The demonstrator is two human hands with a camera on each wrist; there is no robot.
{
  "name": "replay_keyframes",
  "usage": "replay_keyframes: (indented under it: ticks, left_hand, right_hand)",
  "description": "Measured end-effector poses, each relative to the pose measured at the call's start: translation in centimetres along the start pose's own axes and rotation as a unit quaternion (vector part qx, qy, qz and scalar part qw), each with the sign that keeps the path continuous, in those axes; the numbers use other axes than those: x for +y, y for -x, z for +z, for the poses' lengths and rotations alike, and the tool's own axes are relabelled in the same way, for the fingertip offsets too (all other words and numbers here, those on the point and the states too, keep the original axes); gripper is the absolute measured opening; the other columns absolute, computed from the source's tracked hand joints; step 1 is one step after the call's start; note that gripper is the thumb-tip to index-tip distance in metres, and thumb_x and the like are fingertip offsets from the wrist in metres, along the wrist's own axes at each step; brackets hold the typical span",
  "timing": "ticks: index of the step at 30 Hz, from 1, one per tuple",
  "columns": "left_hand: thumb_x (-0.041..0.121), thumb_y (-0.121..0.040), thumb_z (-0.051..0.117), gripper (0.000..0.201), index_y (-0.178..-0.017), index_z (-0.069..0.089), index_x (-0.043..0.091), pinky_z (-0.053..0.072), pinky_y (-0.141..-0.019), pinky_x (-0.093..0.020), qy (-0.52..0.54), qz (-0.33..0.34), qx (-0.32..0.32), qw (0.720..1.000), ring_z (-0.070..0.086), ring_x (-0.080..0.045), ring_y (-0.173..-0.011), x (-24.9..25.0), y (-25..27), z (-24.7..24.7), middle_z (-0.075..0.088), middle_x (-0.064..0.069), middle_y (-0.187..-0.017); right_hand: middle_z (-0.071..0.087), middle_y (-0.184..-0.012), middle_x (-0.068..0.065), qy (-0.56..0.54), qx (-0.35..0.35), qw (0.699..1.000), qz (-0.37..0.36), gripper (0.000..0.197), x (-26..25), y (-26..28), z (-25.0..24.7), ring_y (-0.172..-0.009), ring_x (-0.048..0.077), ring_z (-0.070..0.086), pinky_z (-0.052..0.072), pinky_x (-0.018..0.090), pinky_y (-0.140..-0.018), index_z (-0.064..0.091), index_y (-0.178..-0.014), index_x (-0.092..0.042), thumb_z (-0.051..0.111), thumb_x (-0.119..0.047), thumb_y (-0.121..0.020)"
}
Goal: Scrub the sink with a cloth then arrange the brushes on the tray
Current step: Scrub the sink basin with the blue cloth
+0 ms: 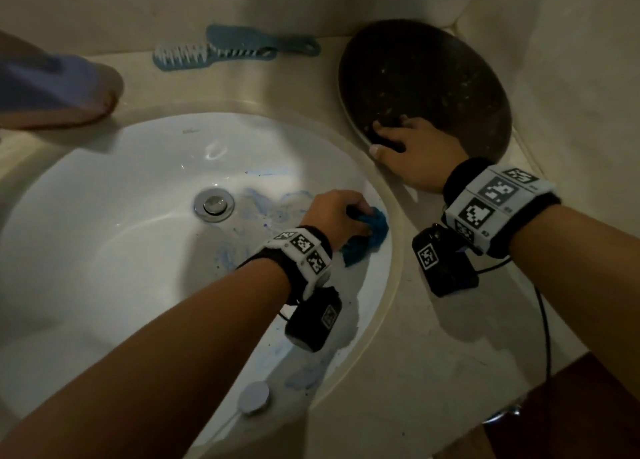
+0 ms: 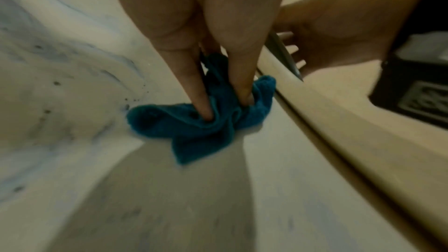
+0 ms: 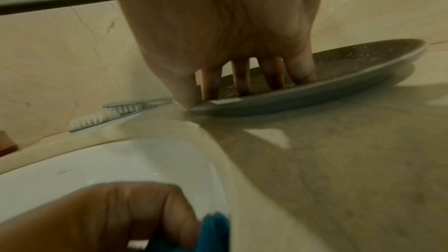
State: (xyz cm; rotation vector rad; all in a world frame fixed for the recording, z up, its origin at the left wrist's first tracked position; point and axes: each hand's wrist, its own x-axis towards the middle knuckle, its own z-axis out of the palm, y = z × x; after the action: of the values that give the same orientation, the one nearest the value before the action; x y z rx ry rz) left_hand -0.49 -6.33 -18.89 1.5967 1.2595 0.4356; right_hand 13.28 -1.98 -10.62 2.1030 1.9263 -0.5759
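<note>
Clenched around a crumpled teal cloth (image 2: 194,120), the left hand (image 1: 332,213) forms one grip, with fingertips (image 2: 206,114) dug into the folds and the cloth pressed against the inner wall of the round white ceramic sink (image 1: 104,233), just below its right rim. Blue smears are seen across the basin near the chrome drain (image 1: 213,204). The other grip, the right hand (image 1: 412,154), is laid with straight fingers (image 3: 211,83) on the near edge of a dark round speckled tray (image 1: 433,78), thumb at its rim, on the beige stone surface (image 1: 450,337) at the right back corner. Two light blue plastic brushes (image 1: 214,55) with white bristles lie along the back edge, apart from the tray.
</note>
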Motion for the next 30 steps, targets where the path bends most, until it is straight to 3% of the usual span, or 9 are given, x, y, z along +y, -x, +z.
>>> replay_keyframes:
  ticks: [3, 7, 9, 12, 16, 22, 27, 28, 30]
  left_hand:
    - [0.013, -0.074, 0.076, 0.022, -0.096, 0.070, 0.013, 0.043, -0.075, -0.014, -0.076, 0.015, -0.101, 0.992, 0.056, -0.012, -0.084, -0.3, 1.9, 0.3, 0.061, 0.003, -0.090]
    - [0.014, -0.075, 0.076, 0.025, -0.099, 0.071, 0.015, 0.041, -0.074, -0.014, -0.177, 0.017, -0.281, 0.943, 0.061, -0.014, -0.093, -0.9, 4.7, -0.1, 0.069, -0.001, -0.103]
    - [0.014, -0.076, 0.075, 0.025, -0.100, 0.071, 0.015, 0.041, -0.079, -0.017, -0.183, 0.029, -0.253, 0.950, 0.062, -0.018, -0.098, -0.7, 4.0, -0.2, 0.069, -0.003, -0.106]
    - [0.010, -0.076, 0.073, 0.026, -0.102, 0.071, 0.012, 0.039, -0.084, -0.018, -0.145, 0.032, -0.116, 0.982, 0.061, -0.022, -0.103, -0.2, 1.4, -0.1, 0.067, -0.007, -0.109]
    - [0.006, -0.073, 0.074, 0.023, -0.096, 0.071, 0.012, 0.039, -0.073, -0.011, -0.077, -0.001, -0.034, 0.996, 0.062, -0.020, -0.097, -0.3, 0.2, 0.1, 0.068, -0.005, -0.103]
    - [0.016, -0.077, 0.075, 0.029, -0.106, 0.069, 0.015, 0.041, -0.079, -0.019, -0.179, 0.021, -0.206, 0.962, 0.060, -0.020, -0.102, -0.6, 4.2, 0.1, 0.066, -0.004, -0.110]
    - [0.016, -0.083, 0.068, 0.040, -0.122, 0.061, 0.019, 0.039, -0.096, -0.025, -0.214, 0.058, -0.228, 0.948, 0.054, -0.022, -0.118, -0.3, 6.2, -0.7, 0.060, -0.003, -0.126]
    - [0.015, -0.082, 0.069, 0.045, -0.125, 0.059, 0.019, 0.038, -0.098, -0.025, -0.201, 0.054, -0.232, 0.950, 0.053, -0.022, -0.120, -0.3, 6.4, -0.9, 0.059, -0.003, -0.129]
    - [0.013, -0.079, 0.072, 0.055, -0.131, 0.054, 0.021, 0.037, -0.100, -0.024, -0.180, 0.046, -0.237, 0.954, 0.049, -0.022, -0.124, -0.4, 6.5, -1.2, 0.054, -0.004, -0.134]
  right_hand:
    - [0.013, -0.158, 0.007, -0.003, 0.003, 1.000, 0.001, 0.054, 0.0, 0.0, 0.0, -0.144, 0.026, 0.020, 0.022, 0.035, -0.114, 0.024, -0.145, -0.040, 0.031, -0.057, -0.094]
    - [0.014, -0.157, 0.007, -0.013, 0.006, 1.000, 0.003, 0.053, -0.3, 0.3, -0.2, -0.143, 0.026, 0.021, 0.021, 0.035, -0.114, 0.027, -0.144, -0.039, 0.034, -0.056, -0.094]
    - [0.015, -0.157, 0.007, -0.016, 0.007, 1.000, 0.004, 0.053, -0.3, 0.3, -0.3, -0.143, 0.026, 0.021, 0.022, 0.036, -0.114, 0.028, -0.144, -0.040, 0.035, -0.056, -0.093]
    - [0.016, -0.157, 0.008, -0.009, 0.004, 1.000, 0.002, 0.054, -0.1, 0.0, -0.1, -0.143, 0.027, 0.022, 0.022, 0.035, -0.114, 0.028, -0.143, -0.041, 0.034, -0.058, -0.093]
    - [0.018, -0.156, 0.008, -0.001, 0.010, 1.000, -0.002, 0.054, 0.2, -0.3, 0.0, -0.142, 0.027, 0.023, 0.022, 0.037, -0.114, 0.028, -0.143, -0.041, 0.034, -0.059, -0.092]
    - [0.019, -0.156, 0.009, -0.059, 0.029, 0.998, -0.011, 0.058, -0.2, 1.9, -0.1, -0.142, 0.027, 0.023, 0.018, 0.032, -0.115, 0.027, -0.145, -0.034, 0.049, -0.045, -0.092]
    - [0.028, -0.149, 0.006, -0.130, 0.113, 0.985, 0.015, 0.059, -0.2, 9.0, 2.1, -0.133, 0.022, 0.035, 0.022, 0.010, -0.098, 0.038, -0.141, -0.024, 0.061, -0.021, -0.087]
    - [0.029, -0.149, 0.005, -0.127, 0.096, 0.987, 0.026, 0.060, 0.1, 10.3, 2.9, -0.133, 0.021, 0.036, 0.021, 0.007, -0.094, 0.039, -0.141, -0.024, 0.062, -0.018, -0.086]
    - [0.017, -0.156, 0.005, -0.102, 0.012, 0.993, 0.052, 0.073, 0.8, 11.9, 4.2, -0.141, 0.021, 0.024, 0.018, 0.015, -0.109, 0.030, -0.144, -0.029, 0.066, -0.021, -0.081]
